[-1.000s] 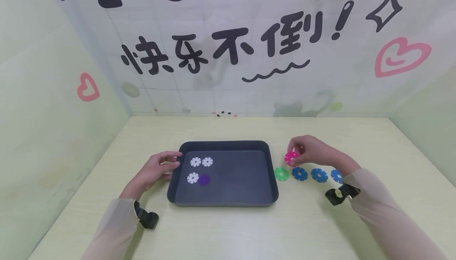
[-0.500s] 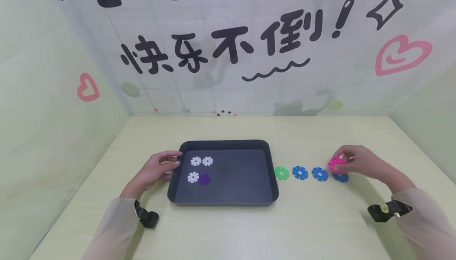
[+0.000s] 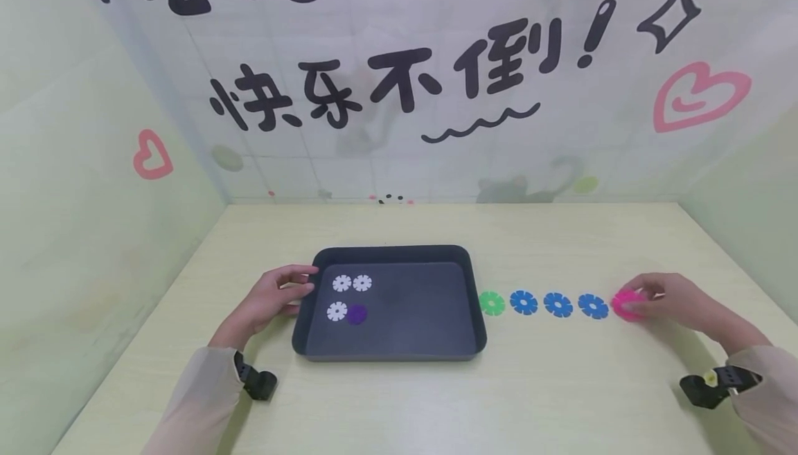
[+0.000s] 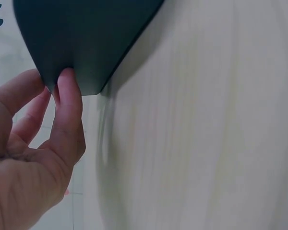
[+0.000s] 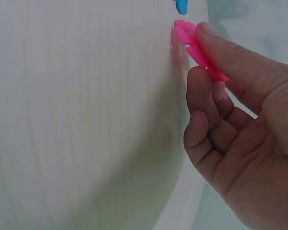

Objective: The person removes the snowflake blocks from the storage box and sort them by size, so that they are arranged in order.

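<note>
My right hand (image 3: 679, 305) pinches a pink snowflake disc (image 3: 628, 305) at the right end of a row on the table. In the right wrist view, thumb and fingers hold this pink disc (image 5: 197, 50) edge-on, tilted, close to the tabletop. Left of it lie several blue discs (image 3: 593, 306) and a green disc (image 3: 492, 303). My left hand (image 3: 274, 299) grips the left side of a dark grey tray (image 3: 411, 358); the left wrist view has the thumb (image 4: 67, 96) on the tray's outer wall (image 4: 81, 43). Several white discs (image 3: 337, 311) and a purple disc (image 3: 357, 314) lie inside the tray.
A pale wooden table (image 3: 399, 406) carries everything. Behind it hangs a printed cloth wall (image 3: 374, 164) with dark lettering and hearts, and similar walls close off both sides. The green disc sits right beside the tray's right wall.
The right hand has carried the pink disc rightward from above the green and blue discs, past the last blue one, and lowered it to the row's end. The left hand stays on the tray.
</note>
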### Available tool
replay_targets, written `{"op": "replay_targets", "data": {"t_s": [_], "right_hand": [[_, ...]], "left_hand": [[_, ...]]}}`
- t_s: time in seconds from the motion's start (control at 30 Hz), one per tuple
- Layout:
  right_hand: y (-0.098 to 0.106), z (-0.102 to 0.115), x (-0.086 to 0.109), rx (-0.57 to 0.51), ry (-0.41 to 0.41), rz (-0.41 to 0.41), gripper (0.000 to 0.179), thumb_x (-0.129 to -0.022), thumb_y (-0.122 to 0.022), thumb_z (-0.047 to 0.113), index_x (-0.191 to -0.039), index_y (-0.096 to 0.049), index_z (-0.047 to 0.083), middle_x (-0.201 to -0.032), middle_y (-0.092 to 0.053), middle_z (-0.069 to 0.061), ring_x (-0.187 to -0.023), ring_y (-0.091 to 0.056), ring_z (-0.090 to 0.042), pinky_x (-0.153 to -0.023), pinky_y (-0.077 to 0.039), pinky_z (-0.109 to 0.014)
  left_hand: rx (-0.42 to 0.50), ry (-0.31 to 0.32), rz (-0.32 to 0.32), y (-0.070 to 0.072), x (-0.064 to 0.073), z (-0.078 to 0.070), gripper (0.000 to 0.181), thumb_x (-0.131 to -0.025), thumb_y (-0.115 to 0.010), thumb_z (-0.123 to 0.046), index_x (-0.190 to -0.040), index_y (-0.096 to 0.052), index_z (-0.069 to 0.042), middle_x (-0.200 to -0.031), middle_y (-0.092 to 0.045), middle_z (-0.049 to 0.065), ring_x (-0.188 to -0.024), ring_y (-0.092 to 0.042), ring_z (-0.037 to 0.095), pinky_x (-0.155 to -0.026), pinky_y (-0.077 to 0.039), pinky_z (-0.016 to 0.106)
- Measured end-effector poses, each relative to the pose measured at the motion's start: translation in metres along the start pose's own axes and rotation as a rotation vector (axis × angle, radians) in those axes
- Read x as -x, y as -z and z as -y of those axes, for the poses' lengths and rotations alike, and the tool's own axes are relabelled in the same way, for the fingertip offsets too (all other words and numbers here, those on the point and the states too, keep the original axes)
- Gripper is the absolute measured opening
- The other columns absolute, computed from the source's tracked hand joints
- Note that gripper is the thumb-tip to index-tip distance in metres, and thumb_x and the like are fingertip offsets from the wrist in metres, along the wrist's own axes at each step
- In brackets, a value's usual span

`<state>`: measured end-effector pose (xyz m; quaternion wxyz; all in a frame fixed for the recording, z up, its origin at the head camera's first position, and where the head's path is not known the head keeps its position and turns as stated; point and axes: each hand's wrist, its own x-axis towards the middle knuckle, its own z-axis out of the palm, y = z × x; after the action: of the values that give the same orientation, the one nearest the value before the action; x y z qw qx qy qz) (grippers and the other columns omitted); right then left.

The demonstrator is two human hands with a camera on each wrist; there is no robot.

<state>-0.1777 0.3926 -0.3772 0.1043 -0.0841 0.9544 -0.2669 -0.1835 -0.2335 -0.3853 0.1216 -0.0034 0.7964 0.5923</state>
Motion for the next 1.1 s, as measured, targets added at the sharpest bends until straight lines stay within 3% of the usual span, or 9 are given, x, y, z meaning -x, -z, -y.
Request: {"op": "replay_targets", "data": {"t_s": [0.3,0.67,0.83,1.1], "right_hand": [[-0.003,-0.002,-0.001,0.017,0.025,-0.003,0.034,-0.078,-0.073,0.019,-0.102,-0.063,-0.004,-0.086,-0.06,-0.004,-0.072,-0.049,-0.012,-0.057,-0.044,-0.024],[-0.004,0.0,-0.001,0.007,0.01,-0.022,0.039,-0.079,-0.072,0.02,-0.108,-0.061,-0.004,-0.083,-0.054,-0.004,-0.076,-0.049,-0.018,-0.058,-0.045,-0.024],[-0.001,0.017,-0.003,-0.001,0.033,-0.049,0.042,-0.08,-0.071,0.022,-0.11,-0.059,-0.005,-0.083,-0.053,-0.006,-0.075,-0.052,-0.019,-0.055,-0.046,-0.025],[-0.008,0.071,-0.019,-0.064,0.207,-0.008,0.035,-0.081,-0.071,0.018,-0.108,-0.06,-0.001,-0.078,-0.054,-0.002,-0.066,-0.055,-0.017,-0.056,-0.049,-0.024]], "left_hand": [[-0.008,-0.001,0.002,0.0,0.0,-0.002,0.047,-0.087,-0.063,-0.01,-0.13,-0.048,-0.001,-0.112,-0.045,0.016,-0.089,-0.054,0.019,-0.071,-0.054,0.031],[0.0,-0.008,0.006,0.001,0.001,-0.002,0.047,-0.087,-0.063,-0.01,-0.13,-0.048,0.0,-0.112,-0.045,0.017,-0.088,-0.054,0.018,-0.071,-0.054,0.032],[-0.001,-0.011,0.007,0.001,0.001,-0.001,0.047,-0.087,-0.063,-0.011,-0.13,-0.048,0.0,-0.112,-0.045,0.017,-0.088,-0.054,0.018,-0.07,-0.054,0.031],[0.005,-0.011,0.007,0.001,0.001,0.0,0.047,-0.086,-0.063,-0.011,-0.129,-0.048,0.0,-0.112,-0.044,0.016,-0.088,-0.054,0.018,-0.07,-0.054,0.032]]}}
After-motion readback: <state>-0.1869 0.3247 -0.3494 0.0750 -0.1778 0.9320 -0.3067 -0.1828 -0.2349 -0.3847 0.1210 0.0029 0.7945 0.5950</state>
